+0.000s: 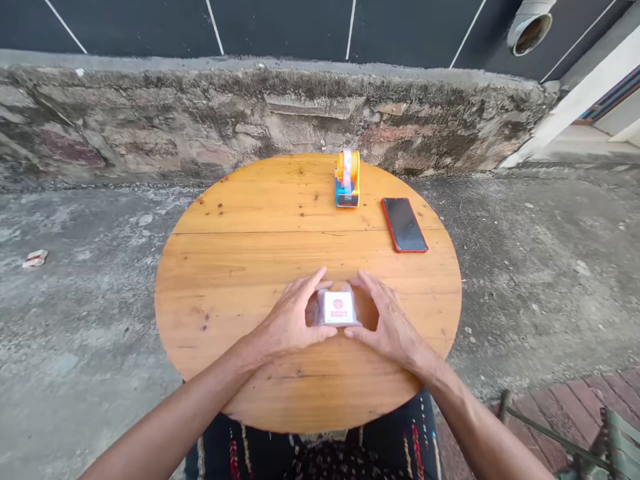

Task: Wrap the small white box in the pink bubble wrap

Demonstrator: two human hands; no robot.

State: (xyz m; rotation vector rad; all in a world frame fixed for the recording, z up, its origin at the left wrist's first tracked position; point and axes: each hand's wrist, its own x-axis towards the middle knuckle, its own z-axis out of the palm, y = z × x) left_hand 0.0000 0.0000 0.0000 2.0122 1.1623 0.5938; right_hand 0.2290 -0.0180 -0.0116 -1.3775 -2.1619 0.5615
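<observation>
A small white box (pixel 339 308) with pink print, wrapped in clear plastic, lies near the front middle of the round table. My left hand (pixel 295 310) curves around its left side, thumb at the near edge and fingers at the far edge. From the right, my right hand (pixel 384 319) holds it the same way, thumb near and fingertips at the far corner. Both hands grip the plastic wrap at its ends. Beyond them stands a yellow and blue tape dispenser (pixel 347 179) with a roll of tape in it.
The round wooden table (pixel 240 267) has a phone (pixel 405 225) in a red case at its right. A low stone wall (pixel 200 127) runs behind it. A pipe (pixel 531 32) juts out at upper right. A green slatted chair (pixel 620 440) is at lower right.
</observation>
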